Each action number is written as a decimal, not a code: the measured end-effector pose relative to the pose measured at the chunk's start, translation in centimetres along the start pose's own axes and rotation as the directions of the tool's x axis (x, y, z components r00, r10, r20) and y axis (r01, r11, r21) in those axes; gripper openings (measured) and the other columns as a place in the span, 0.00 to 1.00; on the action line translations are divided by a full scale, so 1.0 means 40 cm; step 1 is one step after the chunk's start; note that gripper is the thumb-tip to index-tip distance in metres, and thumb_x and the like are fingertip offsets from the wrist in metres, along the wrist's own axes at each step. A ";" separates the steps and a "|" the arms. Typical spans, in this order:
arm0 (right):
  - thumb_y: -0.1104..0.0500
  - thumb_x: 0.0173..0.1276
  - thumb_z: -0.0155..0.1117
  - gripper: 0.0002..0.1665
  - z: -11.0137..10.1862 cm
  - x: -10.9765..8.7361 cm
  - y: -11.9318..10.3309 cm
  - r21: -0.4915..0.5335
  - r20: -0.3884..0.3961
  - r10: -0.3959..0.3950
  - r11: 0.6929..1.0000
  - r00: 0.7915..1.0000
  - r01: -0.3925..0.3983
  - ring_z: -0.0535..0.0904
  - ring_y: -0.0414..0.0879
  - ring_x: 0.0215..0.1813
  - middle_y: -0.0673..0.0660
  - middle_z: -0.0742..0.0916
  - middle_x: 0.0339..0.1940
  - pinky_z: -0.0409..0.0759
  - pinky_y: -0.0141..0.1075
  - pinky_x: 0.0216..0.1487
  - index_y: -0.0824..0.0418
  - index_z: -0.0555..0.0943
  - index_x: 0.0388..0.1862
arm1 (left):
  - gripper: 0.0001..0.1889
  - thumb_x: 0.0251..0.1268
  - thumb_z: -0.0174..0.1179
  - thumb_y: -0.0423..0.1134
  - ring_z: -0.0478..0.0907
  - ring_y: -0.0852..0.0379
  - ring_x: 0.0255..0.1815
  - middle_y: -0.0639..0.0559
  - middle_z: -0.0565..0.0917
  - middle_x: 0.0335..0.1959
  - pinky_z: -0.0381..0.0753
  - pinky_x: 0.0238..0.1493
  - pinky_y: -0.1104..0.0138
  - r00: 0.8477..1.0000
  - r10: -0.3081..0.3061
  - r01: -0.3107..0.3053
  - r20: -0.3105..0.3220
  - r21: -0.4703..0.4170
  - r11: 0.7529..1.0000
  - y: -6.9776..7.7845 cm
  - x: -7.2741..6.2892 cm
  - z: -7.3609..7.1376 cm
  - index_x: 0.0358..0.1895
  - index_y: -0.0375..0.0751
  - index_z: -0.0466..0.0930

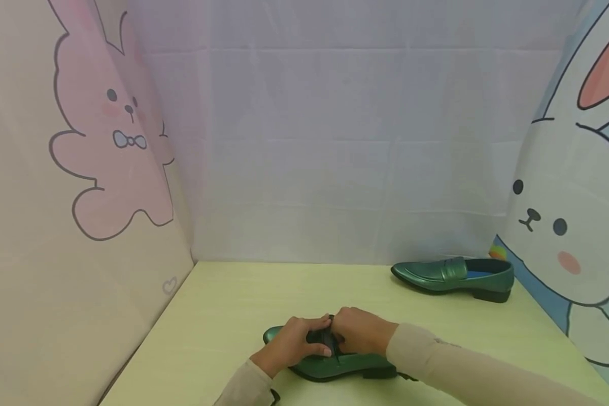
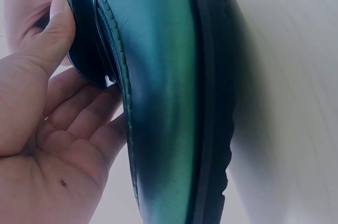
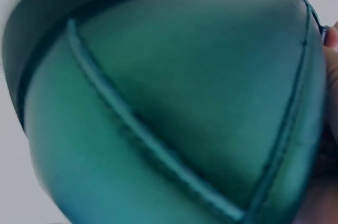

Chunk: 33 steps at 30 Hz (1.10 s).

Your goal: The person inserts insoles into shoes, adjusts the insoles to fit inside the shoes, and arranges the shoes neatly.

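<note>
A shiny green loafer (image 1: pixel 330 367) stands on the table near its front, toe to the left. My left hand (image 1: pixel 291 345) holds the loafer's upper at the strap. In the left wrist view, the left thumb (image 2: pixel 59 28) lies on the lifted strap and tongue flap (image 2: pixel 87 39), with the other fingers behind it. My right hand (image 1: pixel 361 330) is at the shoe's opening, fingers curled against the strap's edge; its fingertips are hidden. The loafer's stitched heel end (image 3: pixel 174 102) fills most of the right wrist view.
A matching green loafer (image 1: pixel 451 277) stands upright at the back right of the pale yellow table (image 1: pixel 223 299), toe to the left. White cloth (image 1: pixel 335 141) hangs behind the table. Side cloths with a pink rabbit (image 1: pixel 111 141) and a white rabbit (image 1: pixel 573 186) flank it.
</note>
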State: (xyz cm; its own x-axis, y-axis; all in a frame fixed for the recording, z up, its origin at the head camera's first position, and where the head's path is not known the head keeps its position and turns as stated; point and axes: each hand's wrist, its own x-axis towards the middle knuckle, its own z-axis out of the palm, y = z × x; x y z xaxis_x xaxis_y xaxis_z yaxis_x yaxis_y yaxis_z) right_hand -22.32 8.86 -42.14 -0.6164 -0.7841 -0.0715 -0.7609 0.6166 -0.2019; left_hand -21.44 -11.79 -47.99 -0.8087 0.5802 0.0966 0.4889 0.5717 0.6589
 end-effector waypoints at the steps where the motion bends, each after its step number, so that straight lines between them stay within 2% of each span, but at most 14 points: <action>1: 0.68 0.58 0.75 0.17 0.002 -0.001 0.002 0.006 -0.011 -0.001 1.000 1.000 0.001 0.71 0.32 0.21 0.42 0.78 0.16 0.72 0.27 0.24 0.54 0.80 0.17 | 0.36 0.59 0.71 0.49 0.72 0.52 0.69 0.54 0.72 0.71 0.78 0.63 0.65 1.000 -0.003 0.003 -0.001 0.003 1.000 -0.001 0.000 0.000 0.71 0.45 0.74; 6: 0.66 0.57 0.78 0.14 0.010 -0.007 0.011 -0.002 -0.035 -0.012 1.000 0.999 0.012 0.74 0.31 0.26 0.43 0.80 0.21 0.77 0.28 0.28 0.54 0.83 0.18 | 0.36 0.58 0.71 0.49 0.73 0.52 0.68 0.54 0.72 0.71 0.78 0.64 0.63 1.000 -0.005 0.006 -0.007 0.030 1.000 -0.003 0.004 0.000 0.71 0.44 0.75; 13: 0.67 0.58 0.77 0.11 0.015 -0.008 0.018 0.013 -0.025 -0.019 1.000 1.000 0.019 0.74 0.31 0.25 0.42 0.81 0.20 0.74 0.27 0.25 0.54 0.85 0.23 | 0.36 0.58 0.72 0.48 0.72 0.51 0.69 0.54 0.72 0.71 0.77 0.65 0.61 1.000 -0.021 0.021 -0.005 0.032 0.999 -0.003 0.006 0.001 0.71 0.45 0.75; 20: 0.65 0.60 0.76 0.12 0.018 -0.006 0.026 -0.008 0.014 0.016 1.000 1.000 -0.015 0.74 0.32 0.22 0.43 0.80 0.18 0.74 0.27 0.24 0.54 0.86 0.20 | 0.35 0.59 0.71 0.49 0.72 0.51 0.69 0.54 0.73 0.71 0.77 0.65 0.62 1.000 -0.010 0.010 -0.005 0.022 1.000 -0.002 0.008 0.000 0.71 0.44 0.75; 25: 0.65 0.62 0.75 0.14 0.015 -0.005 0.023 -0.058 0.039 0.032 0.998 0.999 -0.030 0.73 0.33 0.21 0.43 0.79 0.16 0.73 0.28 0.23 0.53 0.85 0.19 | 0.35 0.59 0.71 0.49 0.73 0.53 0.69 0.55 0.73 0.71 0.77 0.64 0.64 1.000 0.017 -0.017 -0.015 0.010 1.000 -0.007 0.008 0.002 0.71 0.44 0.75; 33: 0.61 0.62 0.77 0.13 0.008 -0.012 0.005 -0.182 0.069 0.027 0.983 0.997 -0.014 0.74 0.34 0.24 0.43 0.81 0.18 0.77 0.30 0.28 0.53 0.85 0.19 | 0.35 0.59 0.71 0.50 0.73 0.53 0.69 0.56 0.72 0.71 0.77 0.65 0.63 1.000 0.011 -0.012 0.002 0.032 0.999 -0.009 0.006 0.002 0.70 0.45 0.76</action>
State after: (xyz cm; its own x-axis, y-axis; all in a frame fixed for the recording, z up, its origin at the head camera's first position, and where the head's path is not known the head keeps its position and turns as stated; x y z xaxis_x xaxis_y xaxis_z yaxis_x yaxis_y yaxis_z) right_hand -22.10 9.31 -42.46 -0.6210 -0.7704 -0.1446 -0.7766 0.6297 -0.0197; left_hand -21.79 -11.78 -48.27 -0.8024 0.5878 0.1028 0.5084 0.5833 0.6335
